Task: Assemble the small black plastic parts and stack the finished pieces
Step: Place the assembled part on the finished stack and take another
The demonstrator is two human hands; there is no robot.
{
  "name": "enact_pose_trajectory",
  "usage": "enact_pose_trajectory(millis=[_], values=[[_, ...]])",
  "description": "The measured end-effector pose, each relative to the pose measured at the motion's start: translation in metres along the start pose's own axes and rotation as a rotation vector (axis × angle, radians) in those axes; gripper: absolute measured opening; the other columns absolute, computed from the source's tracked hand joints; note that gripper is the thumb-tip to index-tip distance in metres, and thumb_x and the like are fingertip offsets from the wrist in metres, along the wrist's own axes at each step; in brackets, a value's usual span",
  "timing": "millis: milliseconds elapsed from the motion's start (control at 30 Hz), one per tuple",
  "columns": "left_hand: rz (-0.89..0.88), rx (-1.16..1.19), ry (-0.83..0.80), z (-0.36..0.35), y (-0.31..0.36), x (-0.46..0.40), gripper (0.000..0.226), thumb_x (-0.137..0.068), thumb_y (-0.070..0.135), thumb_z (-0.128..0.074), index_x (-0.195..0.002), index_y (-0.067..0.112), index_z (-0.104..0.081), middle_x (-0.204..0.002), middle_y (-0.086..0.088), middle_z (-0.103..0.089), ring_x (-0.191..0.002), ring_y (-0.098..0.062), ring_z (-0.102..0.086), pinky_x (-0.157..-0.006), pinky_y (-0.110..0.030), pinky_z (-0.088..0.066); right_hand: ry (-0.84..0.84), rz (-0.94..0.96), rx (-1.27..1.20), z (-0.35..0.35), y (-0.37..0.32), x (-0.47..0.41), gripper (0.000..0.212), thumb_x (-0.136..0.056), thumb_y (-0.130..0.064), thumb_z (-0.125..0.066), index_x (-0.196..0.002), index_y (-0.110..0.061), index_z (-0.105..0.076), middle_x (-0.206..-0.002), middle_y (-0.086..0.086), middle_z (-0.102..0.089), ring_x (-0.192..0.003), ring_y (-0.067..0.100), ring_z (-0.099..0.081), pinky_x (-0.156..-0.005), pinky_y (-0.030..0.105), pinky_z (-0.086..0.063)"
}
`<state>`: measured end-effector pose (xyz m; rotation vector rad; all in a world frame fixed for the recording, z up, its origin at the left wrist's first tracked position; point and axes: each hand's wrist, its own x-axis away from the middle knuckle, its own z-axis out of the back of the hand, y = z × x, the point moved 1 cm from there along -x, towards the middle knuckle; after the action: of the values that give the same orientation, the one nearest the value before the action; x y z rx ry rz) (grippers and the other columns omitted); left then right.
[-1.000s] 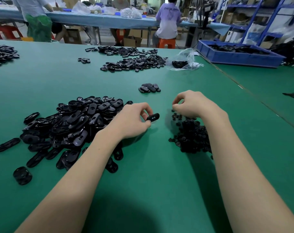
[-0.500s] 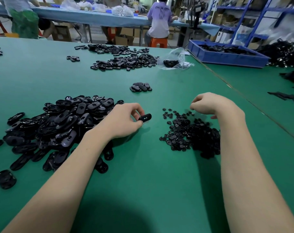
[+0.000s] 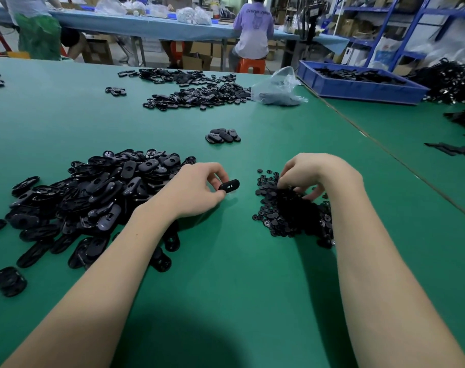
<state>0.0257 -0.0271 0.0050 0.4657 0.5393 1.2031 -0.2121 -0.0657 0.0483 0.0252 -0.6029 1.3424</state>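
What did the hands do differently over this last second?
The right hand came down from just above the pile of small round parts and now digs its fingers into it. The left hand kept pinching the same oval piece beside the big heap of oval shells.

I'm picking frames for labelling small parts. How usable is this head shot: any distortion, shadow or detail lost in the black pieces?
Head view: wide-angle bending curves the table edge; a soft shadow of the wearer falls on the near mat; the small round parts merge into a dark mass under the right hand; the oval piece in the left hand shows a sharp glint.
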Motion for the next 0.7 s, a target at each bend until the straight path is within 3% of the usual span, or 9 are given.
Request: enact_pose_trajectory(millis=[100, 300, 433, 533, 700], values=[[0.002, 0.001, -0.002, 0.0, 0.0, 0.0, 0.013, -0.084, 0.02, -0.067, -0.091, 0.031, -0.065, -0.082, 0.013, -0.065, -0.053, 0.003, -0.051, -0.065, -0.02, -0.046, -0.014, 0.059, -0.02, -0.005, -0.007, -0.003, 0.018, -0.089, -0.026, -0.07, -0.107, -0.02, -0.07, -0.11, 0.001, -0.064, -0.086, 0.019, -0.072, -0.074, 0.042, -0.066], [0.0, 0.008, -0.001, 0.001, 0.0, 0.001, 0.013, -0.085, 0.02, -0.068, -0.091, 0.03, -0.066, -0.083, 0.013, -0.065, -0.053, 0.004, -0.052, -0.062, -0.018, -0.043, -0.035, 0.121, -0.001, -0.005, -0.01, 0.0, 0.011, -0.087, -0.026, -0.071, -0.098, -0.027, -0.073, -0.106, 0.003, -0.073, -0.094, 0.024, -0.076, -0.082, 0.044, -0.064], [0.004, 0.006, -0.003, 0.002, 0.001, 0.001, 0.012, -0.085, 0.02, -0.068, -0.092, 0.03, -0.066, -0.083, 0.012, -0.066, -0.053, 0.004, -0.052, -0.064, -0.02, -0.044, 0.122, 0.174, 0.04, -0.004, -0.013, 0.001, 0.009, -0.085, -0.028, -0.072, -0.089, -0.035, -0.076, -0.098, -0.002, -0.074, -0.087, 0.02, -0.074, -0.082, 0.037, -0.063], [0.009, 0.013, -0.001, 0.002, 0.001, 0.001, 0.012, -0.085, 0.02, -0.068, -0.092, 0.03, -0.066, -0.084, 0.012, -0.066, -0.053, 0.004, -0.052, -0.064, -0.019, -0.043, 0.217, 0.229, 0.04, -0.008, -0.016, -0.001, 0.008, -0.082, -0.03, -0.073, -0.081, -0.038, -0.075, -0.102, -0.005, -0.069, -0.096, 0.023, -0.067, -0.087, 0.036, -0.058], [0.016, 0.016, 0.01, 0.002, 0.0, 0.001, 0.012, -0.084, 0.02, -0.068, -0.091, 0.03, -0.067, -0.084, 0.011, -0.067, -0.054, 0.004, -0.051, -0.064, -0.019, -0.042, 0.151, 0.338, -0.003, -0.015, -0.024, -0.001, 0.008, -0.077, -0.031, -0.078, -0.081, -0.039, -0.078, -0.101, -0.007, -0.074, -0.099, 0.018, -0.068, -0.093, 0.038, -0.058]])
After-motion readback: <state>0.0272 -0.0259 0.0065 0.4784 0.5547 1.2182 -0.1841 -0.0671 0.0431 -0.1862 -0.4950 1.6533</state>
